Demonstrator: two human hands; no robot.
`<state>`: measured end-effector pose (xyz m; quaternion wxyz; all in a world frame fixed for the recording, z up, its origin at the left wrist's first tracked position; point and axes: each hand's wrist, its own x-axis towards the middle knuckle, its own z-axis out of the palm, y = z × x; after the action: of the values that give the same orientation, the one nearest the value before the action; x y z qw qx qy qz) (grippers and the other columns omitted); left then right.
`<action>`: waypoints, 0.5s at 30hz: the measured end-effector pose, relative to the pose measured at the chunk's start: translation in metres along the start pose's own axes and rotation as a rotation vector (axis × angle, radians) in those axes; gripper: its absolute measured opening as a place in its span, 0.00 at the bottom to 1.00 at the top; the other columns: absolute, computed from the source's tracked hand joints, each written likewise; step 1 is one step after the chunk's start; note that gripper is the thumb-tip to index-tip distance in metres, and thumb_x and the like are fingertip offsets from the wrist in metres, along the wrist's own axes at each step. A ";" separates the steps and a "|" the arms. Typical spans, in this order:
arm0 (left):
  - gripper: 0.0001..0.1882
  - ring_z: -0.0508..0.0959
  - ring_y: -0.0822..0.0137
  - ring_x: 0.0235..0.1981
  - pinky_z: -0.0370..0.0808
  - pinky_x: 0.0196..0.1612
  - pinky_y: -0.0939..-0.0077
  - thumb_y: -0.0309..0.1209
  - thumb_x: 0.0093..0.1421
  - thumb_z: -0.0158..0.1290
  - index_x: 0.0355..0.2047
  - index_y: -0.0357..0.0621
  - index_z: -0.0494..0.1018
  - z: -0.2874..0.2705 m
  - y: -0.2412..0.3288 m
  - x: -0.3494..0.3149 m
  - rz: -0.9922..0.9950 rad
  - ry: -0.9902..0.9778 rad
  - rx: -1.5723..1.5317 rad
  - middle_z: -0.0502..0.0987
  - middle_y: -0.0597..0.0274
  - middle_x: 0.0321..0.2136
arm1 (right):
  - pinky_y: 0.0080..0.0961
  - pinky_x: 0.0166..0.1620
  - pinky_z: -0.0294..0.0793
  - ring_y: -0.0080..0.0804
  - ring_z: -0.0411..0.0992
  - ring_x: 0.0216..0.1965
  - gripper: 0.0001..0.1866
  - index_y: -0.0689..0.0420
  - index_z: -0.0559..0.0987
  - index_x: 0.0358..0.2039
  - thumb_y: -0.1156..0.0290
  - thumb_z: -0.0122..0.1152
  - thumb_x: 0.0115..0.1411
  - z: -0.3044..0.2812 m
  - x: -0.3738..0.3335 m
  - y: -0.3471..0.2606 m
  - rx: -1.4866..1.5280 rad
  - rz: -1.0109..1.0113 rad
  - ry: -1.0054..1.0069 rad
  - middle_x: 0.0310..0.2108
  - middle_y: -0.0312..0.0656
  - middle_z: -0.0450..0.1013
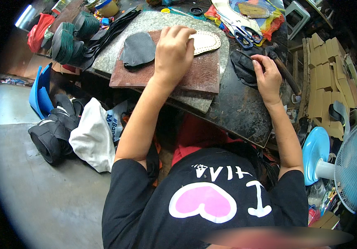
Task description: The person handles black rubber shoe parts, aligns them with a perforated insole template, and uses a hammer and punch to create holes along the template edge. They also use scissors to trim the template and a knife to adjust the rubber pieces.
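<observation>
My left hand [173,56] is closed, its bent fingers at the inner end of a pale sole-shaped piece [206,42] with a row of small holes along its edge. The hand hides the rest of that piece. Left of it, a rounded black leather-like piece [139,49] lies on the reddish-brown board [128,79]. My right hand [267,79] pinches a thin dark rod [245,54] between thumb and fingers, above a crumpled black piece [241,69]. Just right of this hand lies a hammer [286,74] with a wooden handle.
Blue-handled scissors [245,35] rest at the back right. Black strips [107,35] and green cord bundles [63,41] crowd the left. A grey stone slab [191,101] supports the board. Cardboard pieces [323,79] and a fan [350,166] stand right of the table.
</observation>
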<state>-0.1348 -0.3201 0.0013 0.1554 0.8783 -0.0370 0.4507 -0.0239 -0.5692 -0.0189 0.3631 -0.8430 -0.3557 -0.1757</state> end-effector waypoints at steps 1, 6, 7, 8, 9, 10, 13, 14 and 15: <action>0.09 0.75 0.51 0.42 0.73 0.46 0.60 0.23 0.54 0.55 0.36 0.38 0.77 -0.004 0.011 -0.001 0.018 0.021 0.024 0.77 0.53 0.38 | 0.32 0.39 0.73 0.40 0.75 0.35 0.05 0.56 0.79 0.38 0.72 0.59 0.61 -0.004 0.002 -0.006 0.050 -0.081 0.008 0.32 0.42 0.76; 0.18 0.77 0.55 0.44 0.75 0.46 0.61 0.30 0.52 0.60 0.44 0.40 0.76 0.000 0.076 -0.016 0.186 -0.105 -0.013 0.78 0.55 0.42 | 0.28 0.37 0.75 0.37 0.76 0.31 0.06 0.59 0.79 0.37 0.79 0.63 0.57 -0.016 0.003 -0.048 0.328 -0.168 -0.089 0.30 0.44 0.76; 0.18 0.77 0.56 0.42 0.75 0.44 0.63 0.29 0.52 0.60 0.44 0.40 0.76 0.000 0.079 -0.017 0.175 -0.095 -0.012 0.78 0.56 0.41 | 0.25 0.37 0.75 0.32 0.76 0.31 0.07 0.60 0.78 0.37 0.81 0.63 0.57 -0.018 0.002 -0.056 0.317 -0.186 -0.089 0.30 0.44 0.75; 0.18 0.77 0.57 0.41 0.76 0.43 0.64 0.29 0.51 0.60 0.43 0.40 0.76 -0.001 0.081 -0.018 0.164 -0.087 -0.012 0.79 0.57 0.39 | 0.24 0.37 0.75 0.30 0.76 0.30 0.07 0.60 0.77 0.37 0.81 0.63 0.57 -0.018 0.001 -0.062 0.375 -0.153 -0.077 0.29 0.43 0.75; 0.17 0.78 0.57 0.39 0.76 0.41 0.65 0.29 0.51 0.60 0.43 0.40 0.77 -0.001 0.082 -0.019 0.142 -0.076 -0.015 0.79 0.58 0.37 | 0.24 0.38 0.75 0.28 0.75 0.30 0.07 0.60 0.77 0.38 0.81 0.63 0.58 -0.019 0.000 -0.067 0.416 -0.109 -0.104 0.29 0.42 0.75; 0.15 0.77 0.58 0.38 0.76 0.39 0.66 0.29 0.51 0.59 0.40 0.40 0.77 -0.002 0.082 -0.020 0.147 -0.093 -0.009 0.77 0.59 0.34 | 0.23 0.38 0.75 0.26 0.75 0.30 0.07 0.60 0.77 0.38 0.81 0.63 0.58 -0.020 -0.001 -0.070 0.457 -0.064 -0.131 0.28 0.41 0.75; 0.09 0.76 0.60 0.35 0.75 0.36 0.69 0.27 0.51 0.55 0.34 0.42 0.76 -0.005 0.080 -0.020 0.120 -0.150 -0.007 0.74 0.62 0.28 | 0.20 0.42 0.73 0.18 0.72 0.36 0.07 0.61 0.76 0.42 0.78 0.60 0.62 -0.022 -0.002 -0.072 0.507 0.048 -0.268 0.33 0.34 0.73; 0.07 0.75 0.60 0.35 0.75 0.35 0.69 0.27 0.51 0.54 0.32 0.43 0.75 -0.005 0.078 -0.019 0.110 -0.179 -0.017 0.73 0.62 0.27 | 0.19 0.42 0.72 0.18 0.71 0.36 0.08 0.61 0.76 0.43 0.77 0.59 0.63 -0.023 -0.001 -0.071 0.579 0.024 -0.302 0.33 0.34 0.73; 0.06 0.75 0.60 0.35 0.75 0.34 0.69 0.26 0.51 0.54 0.31 0.44 0.75 -0.006 0.076 -0.018 0.103 -0.213 -0.036 0.72 0.62 0.26 | 0.19 0.43 0.71 0.18 0.70 0.36 0.08 0.61 0.76 0.43 0.75 0.59 0.64 -0.024 0.001 -0.068 0.629 0.051 -0.350 0.33 0.33 0.72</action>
<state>-0.1656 -0.3920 0.0081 0.1429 0.9152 -0.1064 0.3615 -0.0739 -0.5536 0.0307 0.5426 -0.7159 -0.4282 0.0986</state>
